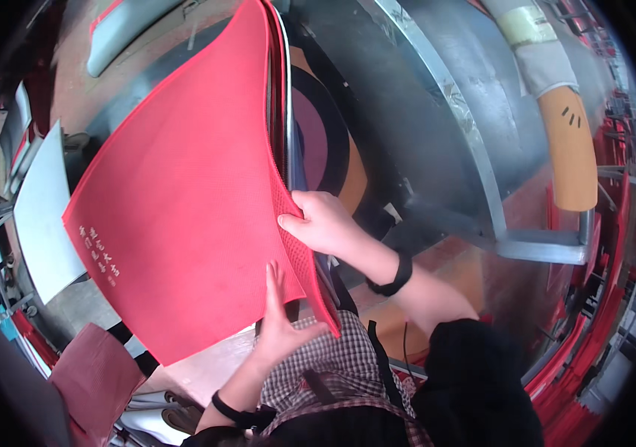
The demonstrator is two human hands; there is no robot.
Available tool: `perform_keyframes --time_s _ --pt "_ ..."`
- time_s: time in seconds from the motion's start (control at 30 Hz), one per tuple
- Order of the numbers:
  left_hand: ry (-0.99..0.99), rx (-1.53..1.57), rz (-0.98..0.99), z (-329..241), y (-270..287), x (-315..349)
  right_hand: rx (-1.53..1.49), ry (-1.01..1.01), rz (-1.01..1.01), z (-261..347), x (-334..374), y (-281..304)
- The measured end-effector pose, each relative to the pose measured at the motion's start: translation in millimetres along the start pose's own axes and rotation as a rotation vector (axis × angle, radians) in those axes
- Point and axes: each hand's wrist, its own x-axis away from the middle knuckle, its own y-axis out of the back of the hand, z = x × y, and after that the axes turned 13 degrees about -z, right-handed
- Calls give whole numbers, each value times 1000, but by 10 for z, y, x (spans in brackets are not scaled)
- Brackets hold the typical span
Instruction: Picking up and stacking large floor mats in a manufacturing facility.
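A large, flexible red mat (pixel 191 164) stands bent upright in front of me, with pale printing near its left corner. Along its right side, more sheet edges show behind it, and the red textured edge (pixel 320 305) of one flares out at the bottom. My right hand (pixel 322 220) is closed around that right edge, thumb on the near side. Below it, my left hand (pixel 286 328) has its fingers spread, fingertips at the mat's lower face and thumb pointing toward the flared edge. How many layers the right hand grips is hidden.
A grey metal surface with a raised rail (pixel 467 112) lies ahead to the right. An orange tubular piece (pixel 575 149) hangs over its right side. Behind the mat shows a purple disc (pixel 310 138) ringed in black. White sheets (pixel 46 216) and a dull-red piece (pixel 94 380) stand at left.
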Motion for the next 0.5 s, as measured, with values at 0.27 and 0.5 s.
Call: perform_keyframes --time_s 0.27,0.5 --pt "428 213 -280 -460 303 -700 249 319 77 191 305 -424" --pt "556 408 -321 -4 296 -746 -93 182 9 -173 457 -674"
